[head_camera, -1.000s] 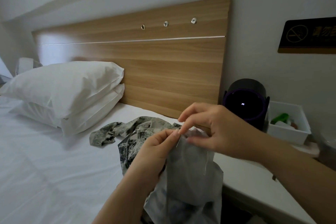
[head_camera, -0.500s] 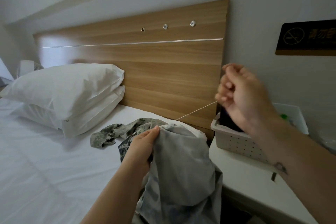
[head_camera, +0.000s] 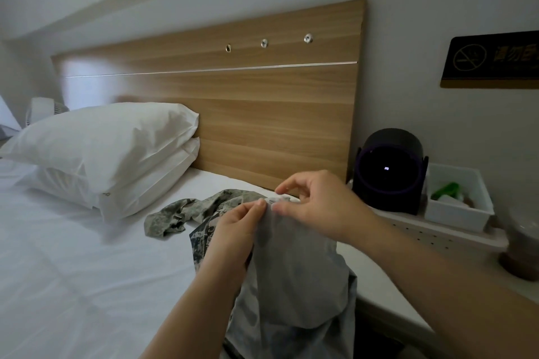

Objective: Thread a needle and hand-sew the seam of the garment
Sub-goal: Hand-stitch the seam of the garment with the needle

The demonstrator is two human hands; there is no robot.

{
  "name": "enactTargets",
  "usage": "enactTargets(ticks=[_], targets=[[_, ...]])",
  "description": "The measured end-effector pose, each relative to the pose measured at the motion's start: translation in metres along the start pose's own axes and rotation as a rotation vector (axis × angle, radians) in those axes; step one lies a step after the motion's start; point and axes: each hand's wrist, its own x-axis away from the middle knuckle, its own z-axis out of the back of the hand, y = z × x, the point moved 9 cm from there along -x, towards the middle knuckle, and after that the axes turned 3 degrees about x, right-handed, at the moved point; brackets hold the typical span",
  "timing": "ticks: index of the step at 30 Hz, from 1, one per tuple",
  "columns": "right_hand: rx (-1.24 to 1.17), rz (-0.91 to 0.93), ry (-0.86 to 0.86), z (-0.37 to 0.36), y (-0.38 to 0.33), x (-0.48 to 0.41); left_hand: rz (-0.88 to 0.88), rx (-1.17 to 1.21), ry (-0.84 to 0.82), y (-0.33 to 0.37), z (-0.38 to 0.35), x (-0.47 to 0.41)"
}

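Garment (head_camera: pixel 291 265), one camouflage piece, hangs pinched at its top edge by two hands, left hand (head_camera: pixel 233 230) and right hand (head_camera: pixel 318 207) close together, above the bed (head_camera: pixel 73 271). Beyond lie two stacked pillows (head_camera: pixel 110 148); one black round device (head_camera: pixel 389 172) and one white bin (head_camera: pixel 458 207) stand on the worktop (head_camera: pixel 379 294).

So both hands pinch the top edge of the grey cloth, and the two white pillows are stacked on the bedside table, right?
One slip: the head view shows the pillows stacked on the bed, not the bedside table. The left hand and right hand do pinch the top edge of the grey cloth.
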Motion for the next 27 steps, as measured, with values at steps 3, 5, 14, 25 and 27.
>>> enactTargets(ticks=[3, 5, 14, 25, 27], targets=[[0.139, 0.002, 0.014, -0.009, 0.001, -0.003, -0.022, -0.012, -0.029, 0.003, -0.003, 0.002], [0.146, 0.016, 0.018, -0.007, 0.000, -0.004, -0.017, -0.006, -0.032, 0.003, -0.004, 0.003], [-0.542, 0.066, 0.045, 0.048, -0.028, 0.000, 0.071, -0.005, 0.049, -0.008, 0.011, -0.010], [-1.333, 0.208, -0.195, 0.051, -0.067, 0.008, 0.146, 0.000, 0.143, -0.025, 0.030, -0.026], [-1.409, 0.198, -0.250, 0.049, -0.073, 0.011, 0.162, 0.005, 0.154, -0.027, 0.033, -0.029]])
